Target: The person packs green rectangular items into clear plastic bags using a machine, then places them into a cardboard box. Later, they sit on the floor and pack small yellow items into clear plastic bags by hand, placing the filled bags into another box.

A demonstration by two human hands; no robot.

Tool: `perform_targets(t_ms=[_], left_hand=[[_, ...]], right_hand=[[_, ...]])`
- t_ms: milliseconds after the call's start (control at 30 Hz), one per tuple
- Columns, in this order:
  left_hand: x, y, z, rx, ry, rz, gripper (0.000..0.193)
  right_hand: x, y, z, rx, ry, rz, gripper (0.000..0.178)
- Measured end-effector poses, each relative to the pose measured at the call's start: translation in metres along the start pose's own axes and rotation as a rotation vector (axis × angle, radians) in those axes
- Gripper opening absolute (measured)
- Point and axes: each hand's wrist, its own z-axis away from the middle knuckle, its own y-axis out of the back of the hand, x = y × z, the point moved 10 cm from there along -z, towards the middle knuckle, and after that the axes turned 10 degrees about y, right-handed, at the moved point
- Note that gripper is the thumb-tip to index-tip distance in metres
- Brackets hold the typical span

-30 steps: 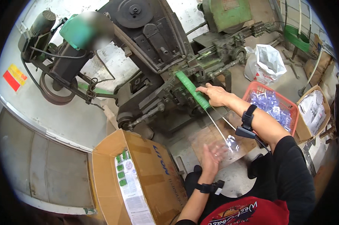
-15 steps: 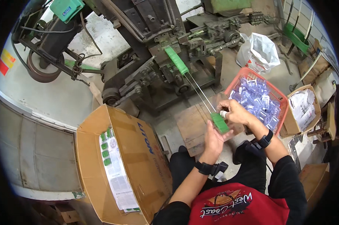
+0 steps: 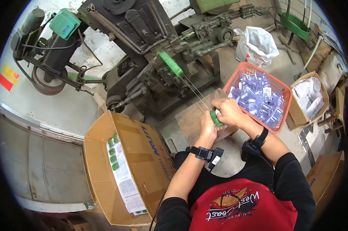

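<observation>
A short bundle of thin green pieces (image 3: 216, 118) is squeezed between both my hands, its far side hidden by fingers. My left hand (image 3: 208, 127) is closed round its left side. From the right, my right hand (image 3: 228, 111) grips it with curled fingers; a bit of white shows by the thumb. Two thin metal rods (image 3: 196, 91) run from near my hands up to the dark machine (image 3: 143, 34). A longer row of green pieces (image 3: 171, 64) sits on the rods' upper end, against the machine. Whether the bundle still touches the rods I cannot tell.
A wooden board (image 3: 189, 125) lies below my hands. To the right stands a red basket (image 3: 241, 69) of clear bluish packets, with a white bag (image 3: 256, 46) behind it. On the left, a large carton (image 3: 143, 165) holds newspaper and green bundles.
The green bundle has come off the rods' near ends, or close to them, and is turned and enclosed by both hands. The whole view has shifted slightly.
</observation>
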Motion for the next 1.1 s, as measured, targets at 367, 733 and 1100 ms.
perform_targets(t_ms=[367, 733, 1100], left_hand=[[-0.026, -0.027, 0.092, -0.175, 0.051, -0.100, 0.043], [0.208, 0.134, 0.272, 0.362, -0.551, -0.336, 0.032], [0.089, 0.560, 0.344, 1.016, -0.471, 0.363, 0.029]], right_hand=[[-0.016, 0.088, 0.092, 0.405, -0.142, -0.070, 0.030], [0.114, -0.094, 0.110, -0.041, -0.439, 0.165, 0.029], [0.177, -0.157, 0.111, -0.186, -0.317, 0.493, 0.023]])
